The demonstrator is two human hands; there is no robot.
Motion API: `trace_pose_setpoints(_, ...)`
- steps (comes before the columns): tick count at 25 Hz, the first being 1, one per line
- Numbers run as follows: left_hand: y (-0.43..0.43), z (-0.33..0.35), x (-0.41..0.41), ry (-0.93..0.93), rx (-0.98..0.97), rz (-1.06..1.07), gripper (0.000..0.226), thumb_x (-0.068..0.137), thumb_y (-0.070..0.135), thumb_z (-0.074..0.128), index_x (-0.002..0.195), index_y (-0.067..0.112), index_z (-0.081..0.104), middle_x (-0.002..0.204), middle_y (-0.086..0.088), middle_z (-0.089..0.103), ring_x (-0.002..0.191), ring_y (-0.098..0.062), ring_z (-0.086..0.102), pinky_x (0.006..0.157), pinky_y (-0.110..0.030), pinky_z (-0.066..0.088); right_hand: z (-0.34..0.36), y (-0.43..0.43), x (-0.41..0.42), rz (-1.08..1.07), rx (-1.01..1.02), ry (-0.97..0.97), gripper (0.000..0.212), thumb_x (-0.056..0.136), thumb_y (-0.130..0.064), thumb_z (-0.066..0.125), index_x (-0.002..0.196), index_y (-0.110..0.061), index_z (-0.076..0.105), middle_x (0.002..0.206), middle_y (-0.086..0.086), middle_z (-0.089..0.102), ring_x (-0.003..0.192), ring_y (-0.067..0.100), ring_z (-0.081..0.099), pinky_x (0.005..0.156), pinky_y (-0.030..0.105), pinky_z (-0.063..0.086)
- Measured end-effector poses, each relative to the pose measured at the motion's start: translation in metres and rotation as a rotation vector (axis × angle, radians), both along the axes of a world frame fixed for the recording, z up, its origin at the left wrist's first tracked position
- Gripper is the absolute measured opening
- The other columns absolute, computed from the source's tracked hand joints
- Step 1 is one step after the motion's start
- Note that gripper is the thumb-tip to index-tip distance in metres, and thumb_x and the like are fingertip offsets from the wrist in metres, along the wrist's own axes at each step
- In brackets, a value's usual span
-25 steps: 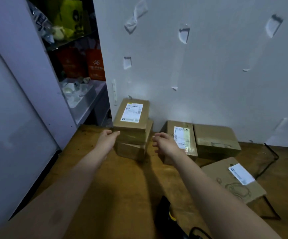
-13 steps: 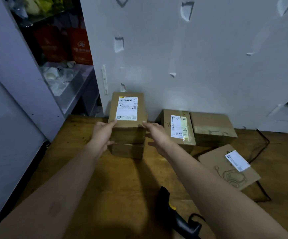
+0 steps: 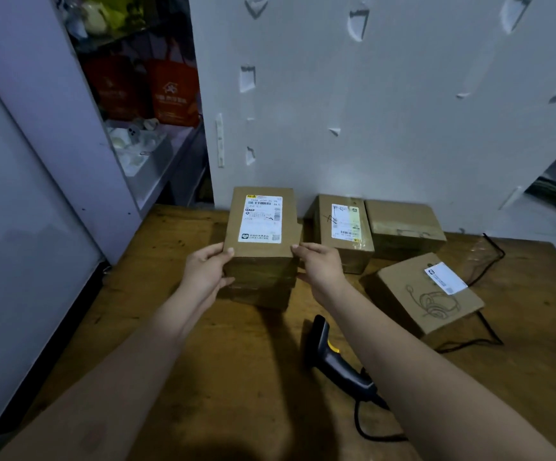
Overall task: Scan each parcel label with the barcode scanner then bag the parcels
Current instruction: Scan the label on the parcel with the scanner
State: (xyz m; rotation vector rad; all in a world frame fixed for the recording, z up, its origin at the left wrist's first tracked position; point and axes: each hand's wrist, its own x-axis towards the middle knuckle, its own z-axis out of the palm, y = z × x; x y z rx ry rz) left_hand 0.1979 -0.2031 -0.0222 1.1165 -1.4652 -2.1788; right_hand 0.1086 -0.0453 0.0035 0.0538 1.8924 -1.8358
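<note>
A brown cardboard parcel [image 3: 260, 224] with a white barcode label on top sits on another box [image 3: 259, 296] at the middle of the wooden table. My left hand [image 3: 207, 272] grips its near left corner, thumb on top. My right hand [image 3: 320, 264] grips the near right corner the same way. A black barcode scanner [image 3: 335, 356] with a yellow trigger lies on the table below my right forearm, cable trailing toward me.
Two more parcels, one labelled [image 3: 344, 232] and one plain [image 3: 404, 227], stand against the white wall. A flat box with a headset drawing [image 3: 429, 294] lies at right over a black cable [image 3: 489, 331]. A shelf unit [image 3: 147, 144] stands at left. The wooden table [image 3: 236, 377] stretches toward me.
My hands closed in from either side of the stack and now hold the top parcel's near corners. The view has tilted down, so the scanner shows in full.
</note>
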Motion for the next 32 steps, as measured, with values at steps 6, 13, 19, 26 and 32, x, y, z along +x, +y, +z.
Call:
trace_pose_setpoints(6,-0.005,0.026,0.020,0.107,-0.025,0.023,0.043,0.091,0.009,0.059,0.133,0.010,0.052,0.133,-0.012,0.052,0.122,-0.029,0.047,0.099,-0.048,0.048,0.022,0.000,0.020,0.018,-0.111,0.009,0.020,0.091,-0.014,0.059,0.110,-0.008,0.065,0.105,0.004,0.064,0.095,0.018,0.059,0.059,0.026,0.050)
trace_pose_setpoints(13,-0.014,-0.019,0.116,0.023,0.026,0.111,0.047,0.087,0.005,0.061,0.133,0.008,0.052,0.141,-0.014,0.046,0.125,-0.036,0.047,0.083,-0.040,0.057,-0.016,-0.017,0.075,0.178,0.011,-0.059,0.015,0.085,-0.009,0.066,0.098,-0.006,0.072,0.106,0.009,0.071,0.102,0.029,0.065,0.092,0.044,0.053)
trace_pose_setpoints(19,0.011,-0.029,0.165,-0.050,0.149,0.204,0.042,0.085,0.003,0.062,0.126,0.010,0.056,0.126,-0.014,0.054,0.116,-0.032,0.055,0.069,-0.035,0.061,-0.024,-0.021,0.102,0.192,0.075,-0.021,0.022,0.085,-0.003,0.064,0.107,-0.002,0.070,0.093,0.000,0.068,0.088,0.014,0.060,0.091,0.038,0.050)
trace_pose_setpoints(26,0.025,-0.026,0.176,-0.068,0.171,0.182,0.031,0.086,0.000,0.060,0.116,0.007,0.059,0.108,-0.014,0.061,0.100,-0.030,0.061,0.061,-0.037,0.060,-0.022,0.000,0.115,0.203,0.140,-0.055,0.012,0.087,-0.007,0.064,0.088,-0.017,0.071,0.095,0.002,0.068,0.093,0.015,0.060,0.086,0.033,0.050)
trace_pose_setpoints(32,0.043,-0.060,0.164,-0.212,0.149,0.025,0.039,0.086,0.000,0.063,0.124,-0.001,0.057,0.121,-0.020,0.059,0.108,-0.034,0.059,0.065,-0.038,0.061,-0.060,0.027,0.127,0.041,0.252,-0.193,0.018,0.086,0.003,0.058,0.075,-0.005,0.069,0.080,0.008,0.065,0.084,0.025,0.061,0.081,0.043,0.052)
